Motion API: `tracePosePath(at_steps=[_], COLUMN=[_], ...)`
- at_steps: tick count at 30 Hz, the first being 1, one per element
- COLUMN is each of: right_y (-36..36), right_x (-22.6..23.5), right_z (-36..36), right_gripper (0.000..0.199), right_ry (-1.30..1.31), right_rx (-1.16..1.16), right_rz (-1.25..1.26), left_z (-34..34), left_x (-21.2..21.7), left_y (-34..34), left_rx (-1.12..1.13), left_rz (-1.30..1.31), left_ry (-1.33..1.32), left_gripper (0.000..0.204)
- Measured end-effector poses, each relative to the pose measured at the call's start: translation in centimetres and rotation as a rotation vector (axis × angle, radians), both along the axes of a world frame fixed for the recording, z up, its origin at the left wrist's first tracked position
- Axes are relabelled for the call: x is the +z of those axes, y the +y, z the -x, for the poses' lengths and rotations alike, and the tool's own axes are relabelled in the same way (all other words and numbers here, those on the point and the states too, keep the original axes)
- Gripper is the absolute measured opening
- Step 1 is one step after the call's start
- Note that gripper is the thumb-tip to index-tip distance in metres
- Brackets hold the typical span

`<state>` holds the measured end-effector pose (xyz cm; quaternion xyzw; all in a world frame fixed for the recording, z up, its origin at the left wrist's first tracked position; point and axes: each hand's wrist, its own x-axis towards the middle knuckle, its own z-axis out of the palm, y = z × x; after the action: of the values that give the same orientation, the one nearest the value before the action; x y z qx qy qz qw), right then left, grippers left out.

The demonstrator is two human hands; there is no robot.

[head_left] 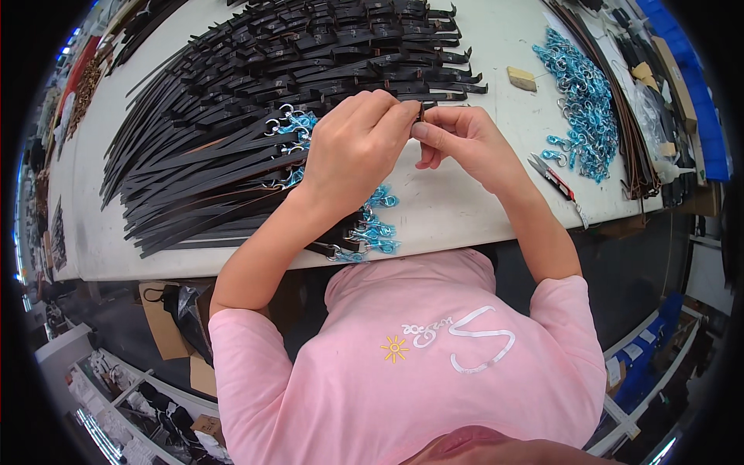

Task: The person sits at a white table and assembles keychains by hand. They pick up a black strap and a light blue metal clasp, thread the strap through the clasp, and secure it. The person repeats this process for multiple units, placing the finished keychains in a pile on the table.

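Observation:
Both my hands meet over the table's middle, fingertips pinched together on the end of a black leather strap (421, 113). My left hand (349, 147) is closed on it from the left, back of the hand up. My right hand (463, 139) grips the same end between thumb and forefinger, its other fingers curled. The rest of this strap is hidden by my hands. Rows of black straps (310, 54) lie just beyond and to the left. Nearer me, a bundle of straps (194, 198) ends in metal clasps with blue wrapping (376, 232), partly under my left forearm.
To the right lies a heap of blue-wrapped metal clasps (585, 108). Small thread snips (554, 178) rest near my right forearm, and a yellowish block (521, 78) sits farther back. Long brown straps (632, 155) run along the table's right side. An open cardboard box (167, 325) stands below the front edge.

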<state>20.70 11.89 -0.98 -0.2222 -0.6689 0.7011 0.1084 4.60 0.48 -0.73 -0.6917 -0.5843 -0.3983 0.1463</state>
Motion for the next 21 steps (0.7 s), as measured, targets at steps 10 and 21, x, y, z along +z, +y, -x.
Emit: tracePosePath(at_steps=[10,21], right_y=[-0.13,-0.12], right_x=[0.22,0.24], right_z=[0.15,0.32], right_gripper=[0.025,0.024], right_ry=[0.005,-0.037], right_rx=[0.000,-0.006], right_rz=[0.019,-0.015], left_z=[0.53,0.52], left_x=[0.53,0.09], left_y=[0.08,-0.35], left_rx=[-0.057,-0.043], left_rz=[0.106,0.046], left_ry=[-0.094,-0.044], left_gripper=[0.015,0.017])
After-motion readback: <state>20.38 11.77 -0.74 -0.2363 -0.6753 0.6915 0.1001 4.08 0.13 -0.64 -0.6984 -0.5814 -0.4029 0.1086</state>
